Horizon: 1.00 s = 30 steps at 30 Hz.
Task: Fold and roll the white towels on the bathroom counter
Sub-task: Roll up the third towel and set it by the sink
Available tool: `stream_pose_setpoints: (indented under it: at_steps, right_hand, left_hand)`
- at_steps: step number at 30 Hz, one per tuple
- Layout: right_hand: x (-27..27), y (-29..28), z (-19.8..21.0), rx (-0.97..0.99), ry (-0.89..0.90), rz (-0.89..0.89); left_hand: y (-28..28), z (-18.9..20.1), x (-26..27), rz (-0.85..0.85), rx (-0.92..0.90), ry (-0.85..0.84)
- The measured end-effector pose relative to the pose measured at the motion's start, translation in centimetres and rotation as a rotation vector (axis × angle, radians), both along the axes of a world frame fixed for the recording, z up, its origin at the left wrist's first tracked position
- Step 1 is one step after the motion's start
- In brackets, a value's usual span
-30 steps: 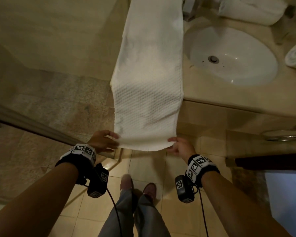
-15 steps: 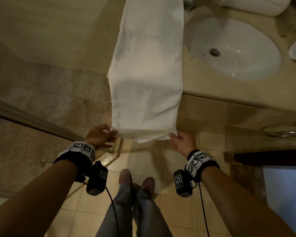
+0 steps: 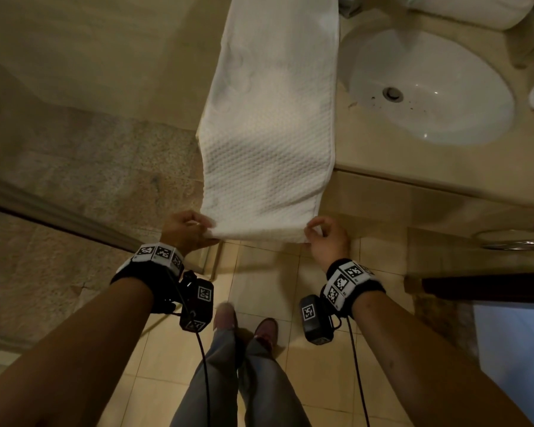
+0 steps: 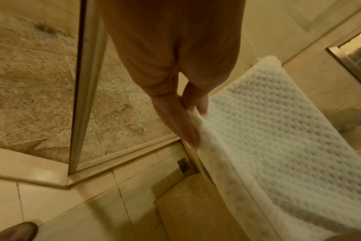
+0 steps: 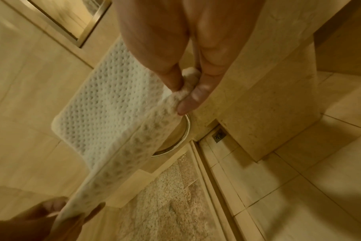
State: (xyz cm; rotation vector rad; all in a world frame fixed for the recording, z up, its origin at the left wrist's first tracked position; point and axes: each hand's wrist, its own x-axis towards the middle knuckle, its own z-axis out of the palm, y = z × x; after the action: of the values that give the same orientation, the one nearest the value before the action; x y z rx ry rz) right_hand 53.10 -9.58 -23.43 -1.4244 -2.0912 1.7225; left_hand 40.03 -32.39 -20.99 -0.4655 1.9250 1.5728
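Long white waffle-weave towel (image 3: 269, 118) hangs off the beige stone counter (image 3: 413, 161); left hand (image 3: 184, 231) and right hand (image 3: 327, 238) each pinch a bottom corner.

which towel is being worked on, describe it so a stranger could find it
Start at the sink. Left of it a long white towel lies on the counter, its waffle end over the edge, pinched by both hands. The other towels sit behind and right of the sink.

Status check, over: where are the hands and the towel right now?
Left hand and right hand each pinch a near corner of the folded towel. Far part on the counter, near end overhanging. Nothing blocking.
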Motion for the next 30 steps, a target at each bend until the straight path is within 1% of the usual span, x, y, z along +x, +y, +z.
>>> stream_pose_setpoints:
  at_steps: [4, 6, 9, 11, 14, 16, 18, 20, 22, 24, 28, 30]
  right_hand:
    - [0.5, 0.6, 0.7, -0.214, 0.033, -0.006]
    - [0.8, 0.9, 0.9, -0.263, 0.053, -0.024]
    - [1.0, 0.9, 1.0, -0.258, 0.051, -0.046]
    - [1.1, 0.9, 1.1, -0.262, 0.038, -0.055]
    - [1.3, 1.1, 1.0, -0.178, -0.067, 0.047]
    - [1.3, 1.2, 1.0, -0.192, -0.063, 0.087]
    - [1.3, 1.1, 1.2, -0.19, -0.042, 0.093]
    - [1.1, 1.0, 1.2, -0.137, -0.067, 0.09]
    - [1.0, 1.1, 1.0, -0.139, -0.07, 0.064]
    - [0.8, 1.2, 0.9, -0.178, -0.046, 0.044]
    - [0.4, 1.3, 0.8, -0.367, 0.029, -0.031]
    - [0.2, 1.4, 0.4, -0.377, 0.019, -0.05]
  left_hand:
    - [-1.3, -0.3, -0.1, -0.039, 0.046, -0.09]
    - [-1.6, -0.2, -0.1, -0.057, 0.048, -0.1]
    - [-1.3, 0.0, 0.0, -0.063, 0.064, -0.102]
    - [-1.3, 0.1, -0.1, -0.108, 0.067, -0.112]
    - [-1.7, 0.3, -0.6, -0.213, 0.042, -0.132]
    - [-1.8, 0.4, -0.9, -0.227, 0.026, -0.133]
    - [-1.5, 0.3, -1.0, -0.206, 0.003, -0.128]
    - [-1.2, 0.0, -1.1, -0.198, -0.025, -0.115]
    - [-1.1, -0.3, -1.3, -0.189, -0.018, -0.115]
    - [-1.2, -0.7, -1.5, -0.148, 0.025, -0.141]
    - [-1.3, -1.4, -1.9, -0.052, 0.058, -0.147]
    - [-0.9, -1.5, -2.0, -0.028, 0.07, -0.145]
